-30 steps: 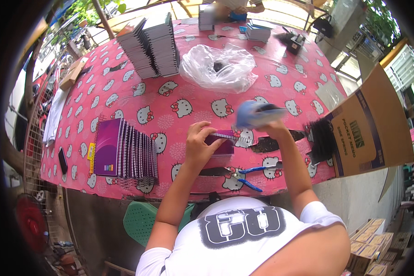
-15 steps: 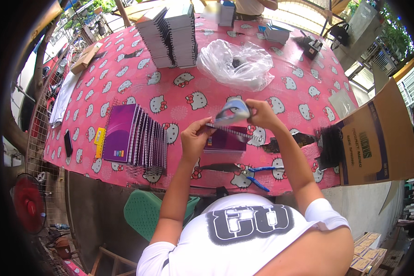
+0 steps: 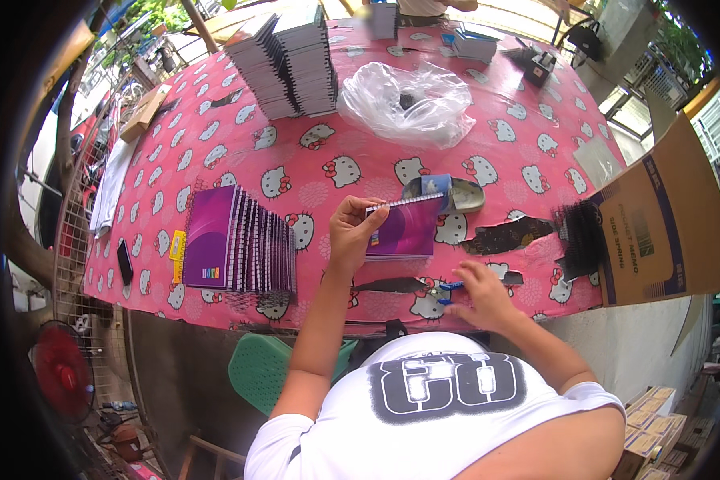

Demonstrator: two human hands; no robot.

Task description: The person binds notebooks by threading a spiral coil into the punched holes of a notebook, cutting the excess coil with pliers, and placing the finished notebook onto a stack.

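My left hand (image 3: 352, 234) holds a purple spiral notebook (image 3: 406, 228) by its left edge, tilted up over the pink patterned tablecloth (image 3: 296, 172). Lower down, my right hand (image 3: 482, 294) rests near the table's front edge on blue-handled pliers (image 3: 453, 286). Just behind the notebook lies a grey-blue sandal (image 3: 448, 192). A row of finished purple notebooks (image 3: 236, 240) leans at my left.
Stacks of unbound grey booklets (image 3: 288, 60) stand at the back beside a clear plastic bag (image 3: 408, 100). A bundle of black spiral coils (image 3: 580, 236) sits by an open cardboard box (image 3: 660, 220) at the right. A black phone (image 3: 125, 261) lies near the left edge. A green stool (image 3: 260, 372) stands below.
My right hand has let go of the notebook and dropped to the pliers at the front edge. My left hand now holds the notebook alone. The sandal lies on the table.
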